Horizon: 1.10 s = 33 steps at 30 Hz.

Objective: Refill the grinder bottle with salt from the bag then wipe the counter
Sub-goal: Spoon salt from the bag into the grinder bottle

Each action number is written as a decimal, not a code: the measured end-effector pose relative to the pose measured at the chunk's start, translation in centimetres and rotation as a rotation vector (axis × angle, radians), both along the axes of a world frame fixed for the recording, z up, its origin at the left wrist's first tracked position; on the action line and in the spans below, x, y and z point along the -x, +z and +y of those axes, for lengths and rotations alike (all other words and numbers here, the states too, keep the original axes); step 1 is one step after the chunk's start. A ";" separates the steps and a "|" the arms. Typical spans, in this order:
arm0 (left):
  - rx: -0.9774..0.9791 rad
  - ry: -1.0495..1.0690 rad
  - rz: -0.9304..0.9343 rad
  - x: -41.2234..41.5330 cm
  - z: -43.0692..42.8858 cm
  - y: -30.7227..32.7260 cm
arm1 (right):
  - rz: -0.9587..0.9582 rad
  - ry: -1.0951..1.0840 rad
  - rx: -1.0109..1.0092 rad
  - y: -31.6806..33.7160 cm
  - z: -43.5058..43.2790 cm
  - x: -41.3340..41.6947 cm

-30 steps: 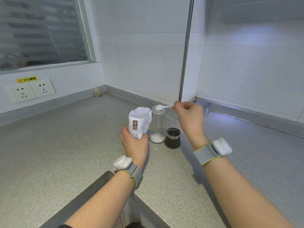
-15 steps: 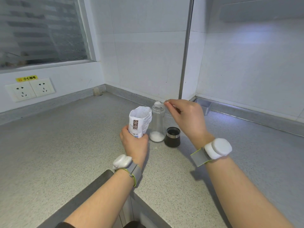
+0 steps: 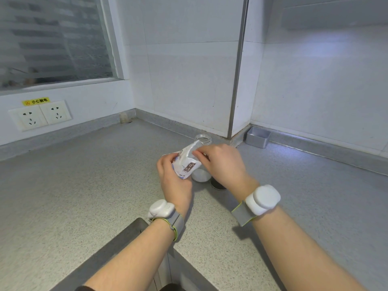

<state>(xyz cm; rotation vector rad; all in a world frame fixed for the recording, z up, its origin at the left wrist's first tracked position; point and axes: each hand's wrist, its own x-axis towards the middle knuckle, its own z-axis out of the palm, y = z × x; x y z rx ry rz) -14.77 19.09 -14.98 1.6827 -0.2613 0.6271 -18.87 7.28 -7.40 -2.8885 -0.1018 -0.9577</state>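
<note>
The clear glass grinder bottle (image 3: 203, 139) stands open on the grey counter (image 3: 84, 196), with a little white salt at its bottom. My left hand (image 3: 174, 179) grips the white salt bag (image 3: 186, 162) and tilts its open top toward the bottle's mouth. My right hand (image 3: 222, 164) is in front of the bottle, its thumb and forefinger pinched at the bag's opening. The small white spoon it held is hidden there. The bottle's black cap (image 3: 218, 185) sits on the counter just right of the bottle, mostly covered by my right hand.
A small metal box (image 3: 258, 137) sits against the wall at the back right. Two wall sockets (image 3: 39, 115) are at the left, under a window. A dark metal edge (image 3: 117, 244) cuts into the counter below my left wrist.
My right hand has come down from above the bottle's mouth to the bag's opening. My left hand has lifted the bag and tipped it to the right, toward the bottle.
</note>
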 end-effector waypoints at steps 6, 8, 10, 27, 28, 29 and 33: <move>-0.020 -0.017 -0.048 -0.3 0.0 -0.2 | 0.236 0.094 -0.266 0.7 0.5 0.1; -0.013 -0.016 -0.029 -0.4 0.0 -0.3 | 0.280 0.121 -0.504 1.0 0.6 0.2; 0.014 -0.010 0.012 -0.4 0.0 -0.3 | 0.270 0.118 -0.754 1.3 0.7 0.1; 0.064 0.062 0.263 -1.2 0.1 -0.7 | 0.069 0.050 -1.598 1.8 -0.9 0.0; 0.070 0.063 0.266 -1.2 0.1 -0.7 | 0.057 0.049 -1.620 1.9 -1.0 0.0; 0.074 0.063 0.269 -1.2 0.0 -0.8 | 0.038 0.048 -1.642 1.9 -1.2 0.0; 0.070 0.079 0.271 -1.3 0.0 -0.8 | -0.052 0.005 -1.689 2.0 -1.7 0.0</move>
